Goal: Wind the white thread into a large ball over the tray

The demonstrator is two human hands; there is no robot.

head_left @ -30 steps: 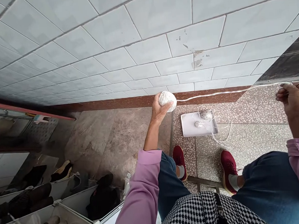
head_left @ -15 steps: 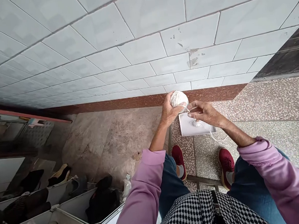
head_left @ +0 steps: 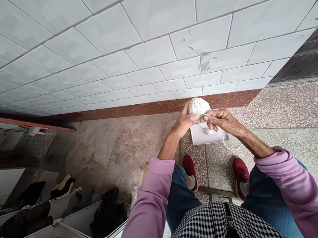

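A ball of white yarn (head_left: 198, 106) rests in my left hand (head_left: 185, 120), whose fingers wrap its left side and whose thumb lies across its lower front. Close against the ball's lower right, my right hand (head_left: 220, 121) pinches a strand of the yarn between thumb and forefinger. Below the hands, on the floor, sits a shallow white box lid (head_left: 199, 139). Inside it lies a small white clump of yarn (head_left: 208, 131), partly covered by my right fingers. A loose white strand (head_left: 232, 149) trails over the lid's right edge onto the floor.
A tiled wall (head_left: 153, 33) with a red-brown skirting stands just ahead. My feet, in red shoes (head_left: 188, 167), are on the speckled floor behind the lid. At lower left, a rack (head_left: 82, 229) holds several shoes.
The yarn ball has shifted right and turned in my left hand. My right hand has closed in against it, its fingers now bunched at the ball's lower edge.
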